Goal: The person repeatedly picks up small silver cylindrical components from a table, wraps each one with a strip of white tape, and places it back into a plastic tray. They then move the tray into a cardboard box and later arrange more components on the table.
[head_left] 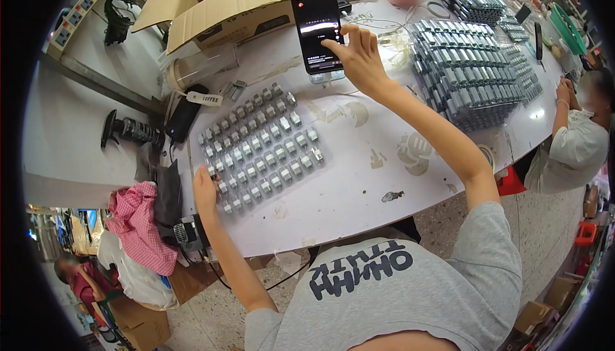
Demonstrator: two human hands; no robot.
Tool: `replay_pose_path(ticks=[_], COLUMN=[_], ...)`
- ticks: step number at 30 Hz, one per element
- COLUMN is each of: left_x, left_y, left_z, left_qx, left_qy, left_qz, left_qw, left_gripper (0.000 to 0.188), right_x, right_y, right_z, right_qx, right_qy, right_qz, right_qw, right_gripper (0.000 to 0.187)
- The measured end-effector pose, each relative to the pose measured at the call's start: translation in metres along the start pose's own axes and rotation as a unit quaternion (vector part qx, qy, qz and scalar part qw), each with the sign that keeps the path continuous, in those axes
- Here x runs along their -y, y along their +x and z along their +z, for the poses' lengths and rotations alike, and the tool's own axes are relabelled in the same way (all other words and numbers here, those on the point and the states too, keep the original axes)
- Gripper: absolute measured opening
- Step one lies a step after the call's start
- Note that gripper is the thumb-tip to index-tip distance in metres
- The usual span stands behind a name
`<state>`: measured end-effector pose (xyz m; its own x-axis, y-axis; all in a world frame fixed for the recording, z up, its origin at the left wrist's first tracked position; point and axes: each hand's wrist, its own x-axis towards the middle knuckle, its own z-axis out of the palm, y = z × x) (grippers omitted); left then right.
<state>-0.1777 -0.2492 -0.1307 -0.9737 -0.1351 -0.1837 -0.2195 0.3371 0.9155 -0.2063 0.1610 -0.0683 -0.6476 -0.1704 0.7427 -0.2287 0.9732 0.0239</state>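
A clear plastic tray (pixel 272 178) lies on the left part of the table, with several rows of small silver-grey parts (pixel 261 136) in it. My left hand (pixel 205 191) is at the tray's left edge, its fingers closed on the rim; their tips are partly hidden. Beyond the tray a black smartphone (pixel 315 46) is propped upright with its screen lit. My right hand (pixel 364 59) reaches across to it and holds nothing. One digit touches or nearly touches the screen, and the other fingers are apart, near the phone's right edge.
Tall stacks of filled trays (pixel 471 75) stand on the right. An open cardboard box (pixel 237 21) is at the back left, near a clear plastic cup (pixel 192 72). A black spray bottle (pixel 131 130) lies on the left. Another person (pixel 570 133) sits at the table's right end.
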Motion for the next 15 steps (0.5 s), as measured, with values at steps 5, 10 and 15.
replay_pose_path(ticks=[5, 10, 15], left_x=[-0.008, -0.001, -0.005], left_y=[-0.011, -0.008, -0.008], left_z=[-0.003, -0.004, 0.001], left_qx=[-0.022, -0.020, -0.033], left_qy=[0.007, 0.032, 0.029], left_qz=[-0.013, 0.009, -0.013], left_qw=[1.000, 0.999, 0.999], left_gripper=[0.033, 0.033, 0.032], right_x=[0.016, 0.088, 0.109], right_y=[-0.001, -0.045, -0.063], right_z=[-0.010, -0.033, -0.004], right_qx=[0.020, 0.120, 0.240], right_qy=[-0.012, 0.215, 0.187], right_qz=[0.033, 0.012, 0.119], right_qw=[0.999, 0.969, 0.945], right_gripper=[0.056, 0.033, 0.025])
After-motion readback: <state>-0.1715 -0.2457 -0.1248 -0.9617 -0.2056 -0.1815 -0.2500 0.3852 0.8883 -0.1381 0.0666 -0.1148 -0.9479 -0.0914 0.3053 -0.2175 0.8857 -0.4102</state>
